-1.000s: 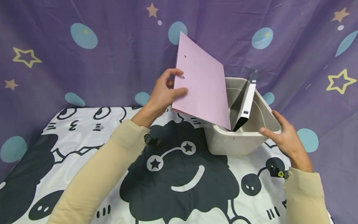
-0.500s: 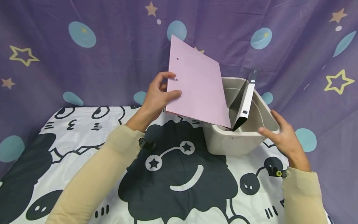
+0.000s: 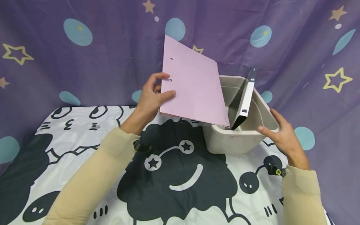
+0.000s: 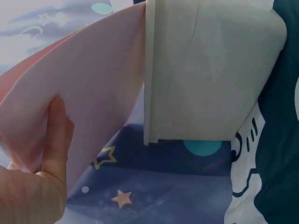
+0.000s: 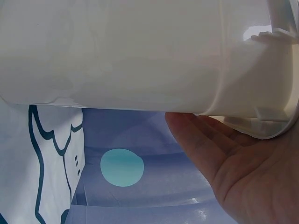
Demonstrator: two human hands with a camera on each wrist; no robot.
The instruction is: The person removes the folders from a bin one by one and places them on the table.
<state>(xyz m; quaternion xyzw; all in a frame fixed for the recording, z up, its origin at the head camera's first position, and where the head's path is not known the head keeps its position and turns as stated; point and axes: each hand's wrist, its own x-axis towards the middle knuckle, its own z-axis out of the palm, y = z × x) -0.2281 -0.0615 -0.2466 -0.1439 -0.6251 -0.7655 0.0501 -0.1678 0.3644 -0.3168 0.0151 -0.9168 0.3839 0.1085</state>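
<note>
In the head view my left hand (image 3: 150, 98) pinches the left edge of a pink folder (image 3: 191, 84), its thumb on the near face. The folder leans up to the left, and its lower right corner is over the front rim of a pale grey plastic bin (image 3: 225, 142). A black binder (image 3: 245, 101) with a white spine panel stands tilted inside the bin. My right hand (image 3: 284, 139) grips the bin's right rim, thumb across it. In the left wrist view the folder (image 4: 93, 88) bows, a redder layer behind it. The right wrist view shows fingers under the bin's wall (image 5: 117, 60).
The bin stands on a white cloth (image 3: 81, 125) printed with dark cartoon figures. Behind it hangs a purple curtain (image 3: 118, 56) with stars and blue spots, close to the bin's back and right side.
My left hand has drawn the pink folder leftward, and its top has dropped slightly. The right hand keeps its hold on the bin. The whole view has shifted a little.
</note>
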